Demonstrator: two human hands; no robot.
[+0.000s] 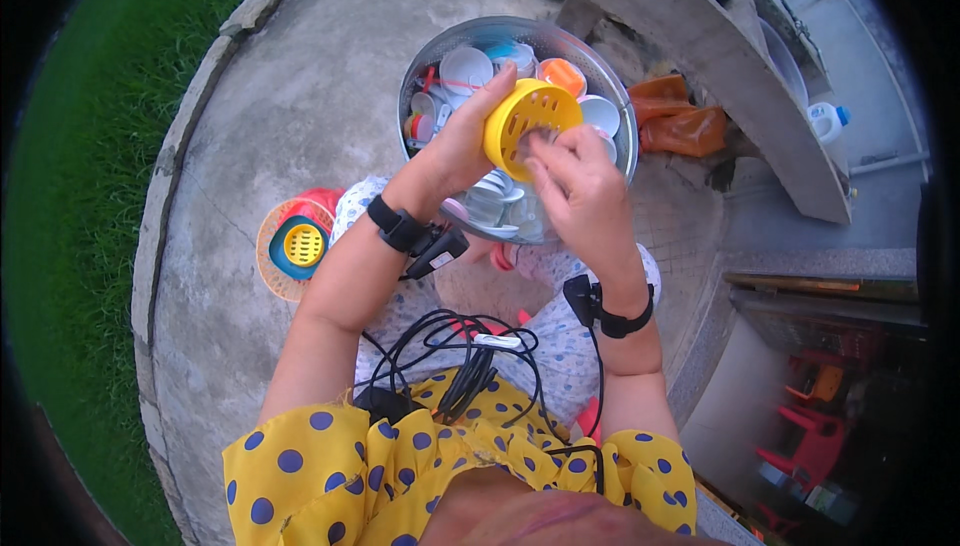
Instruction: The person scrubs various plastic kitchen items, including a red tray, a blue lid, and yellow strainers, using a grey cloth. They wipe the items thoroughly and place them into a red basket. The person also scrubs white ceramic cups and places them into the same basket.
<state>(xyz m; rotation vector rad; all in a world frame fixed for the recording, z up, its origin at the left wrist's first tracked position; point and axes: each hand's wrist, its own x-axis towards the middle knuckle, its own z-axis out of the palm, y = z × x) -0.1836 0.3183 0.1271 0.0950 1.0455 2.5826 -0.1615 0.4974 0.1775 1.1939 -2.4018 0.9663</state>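
My left hand grips a round yellow slotted plastic drainer by its side and tilts it up over a large metal basin. The fingers of my right hand are pinched together against the drainer's slotted face. Something greyish shows at those fingertips, too small and blurred to name. Below both hands, the basin holds white bowls, an orange dish, several pale lids and other small plastic pieces in what looks like water.
On the concrete to my left, an orange basket holds red and teal containers and a yellow slotted piece. An orange-brown plastic bag lies right of the basin, beside a low concrete wall. Black cables loop across my lap.
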